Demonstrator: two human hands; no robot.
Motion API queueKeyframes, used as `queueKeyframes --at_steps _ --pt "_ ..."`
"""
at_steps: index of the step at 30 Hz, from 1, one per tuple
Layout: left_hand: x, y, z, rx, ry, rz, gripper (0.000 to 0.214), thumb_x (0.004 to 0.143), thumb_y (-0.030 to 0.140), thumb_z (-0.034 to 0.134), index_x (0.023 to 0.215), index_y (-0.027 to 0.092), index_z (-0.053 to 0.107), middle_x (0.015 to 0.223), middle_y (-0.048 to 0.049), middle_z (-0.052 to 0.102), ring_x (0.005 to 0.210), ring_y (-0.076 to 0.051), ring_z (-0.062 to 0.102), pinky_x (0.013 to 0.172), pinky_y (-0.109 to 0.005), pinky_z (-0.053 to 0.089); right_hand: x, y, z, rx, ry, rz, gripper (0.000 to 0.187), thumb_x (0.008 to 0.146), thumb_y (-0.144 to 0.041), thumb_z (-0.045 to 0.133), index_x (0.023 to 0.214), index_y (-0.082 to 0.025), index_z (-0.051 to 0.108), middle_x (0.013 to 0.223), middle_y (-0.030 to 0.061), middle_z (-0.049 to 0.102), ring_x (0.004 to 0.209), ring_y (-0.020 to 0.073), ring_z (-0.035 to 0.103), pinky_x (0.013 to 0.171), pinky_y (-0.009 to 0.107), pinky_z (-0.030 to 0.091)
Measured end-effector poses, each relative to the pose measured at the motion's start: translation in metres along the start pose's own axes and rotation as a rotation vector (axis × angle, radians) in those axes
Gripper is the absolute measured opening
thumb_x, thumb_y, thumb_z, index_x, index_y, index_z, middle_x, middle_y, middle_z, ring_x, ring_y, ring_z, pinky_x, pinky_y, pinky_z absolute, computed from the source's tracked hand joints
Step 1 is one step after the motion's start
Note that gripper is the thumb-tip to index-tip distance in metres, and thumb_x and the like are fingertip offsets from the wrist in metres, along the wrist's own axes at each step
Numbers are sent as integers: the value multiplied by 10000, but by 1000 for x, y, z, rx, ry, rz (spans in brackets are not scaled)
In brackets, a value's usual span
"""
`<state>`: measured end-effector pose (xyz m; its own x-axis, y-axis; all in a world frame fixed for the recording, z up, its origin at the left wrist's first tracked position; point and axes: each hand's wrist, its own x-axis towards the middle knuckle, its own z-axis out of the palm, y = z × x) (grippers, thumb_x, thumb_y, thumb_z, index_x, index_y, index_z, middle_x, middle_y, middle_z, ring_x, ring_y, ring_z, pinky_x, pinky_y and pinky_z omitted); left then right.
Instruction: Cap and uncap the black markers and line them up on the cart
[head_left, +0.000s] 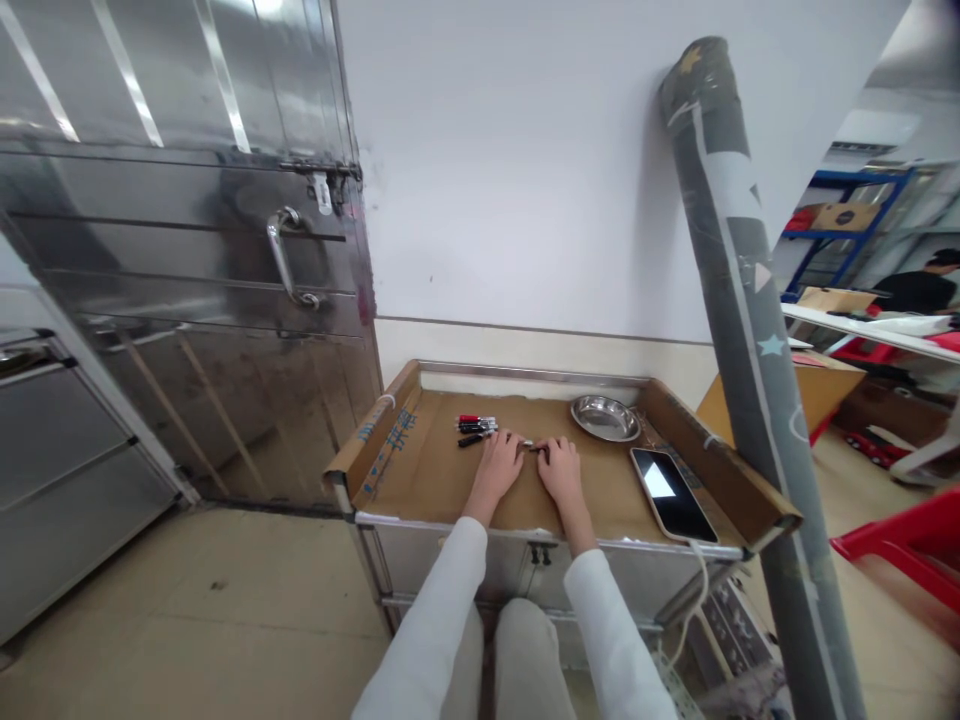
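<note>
Both hands rest on the cardboard-lined table: left hand and right hand pinch a small pen between them; more markers lie just beyond the left.

Bright, even indoor light (steel door glares), wide-angle edges bend, corners blur.

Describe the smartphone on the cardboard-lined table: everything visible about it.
The smartphone is a slim slab with rounded corners and a pale edge, lying flat and face up on the brown cardboard sheet near the table's front right corner, angled diagonally. Its screen is mostly dark, with a bright white patch near the far end. A white cable seems to run from its near end down over the table edge. It sits just nearer than the metal bowl. Neither hand touches it.
</note>
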<state>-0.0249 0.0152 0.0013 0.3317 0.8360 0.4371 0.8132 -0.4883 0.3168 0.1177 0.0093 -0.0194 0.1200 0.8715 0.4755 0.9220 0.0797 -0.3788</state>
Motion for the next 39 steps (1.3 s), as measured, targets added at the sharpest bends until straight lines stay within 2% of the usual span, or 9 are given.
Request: queueKeyframes --at_steps 10,16,23,39 --pt "0 1 1 54 -11 -47 238 906 197 488 1136 208 545 1167 -86 553 1104 -243 487 959 -395 385 1 4 2 4 3 -13 194 871 -153 484 932 -181 667 994 106 628 921 237 511 798 319 350" --pt "0 3 0 60 -7 -62 211 907 195 475 1104 197 551 1160 -77 561 1096 -249 480 959 -392 384 0 4 1 24 3 -3 204 873 -154 478 928 -189 672 994 97 626 920 234 507 795 316 346" --pt "-1 3 1 58 0 -69 190 910 186 473 1086 194 546 1153 -79 562 1094 -248 486 947 -385 388 1 4 1 69 -26 -56 220 873 -137 472 944 -184 675 1004 91 637 916 222 510 818 307 347" --pt "1 -1 5 -2 1 -76 162 900 160 484 1050 200 528 1123 -69 555 1072 -214 532 960 -362 400 2 4 0 107 -27 -37 212 866 -140 478 916 -199 676 988 76 634 917 213 508 789 295 330"
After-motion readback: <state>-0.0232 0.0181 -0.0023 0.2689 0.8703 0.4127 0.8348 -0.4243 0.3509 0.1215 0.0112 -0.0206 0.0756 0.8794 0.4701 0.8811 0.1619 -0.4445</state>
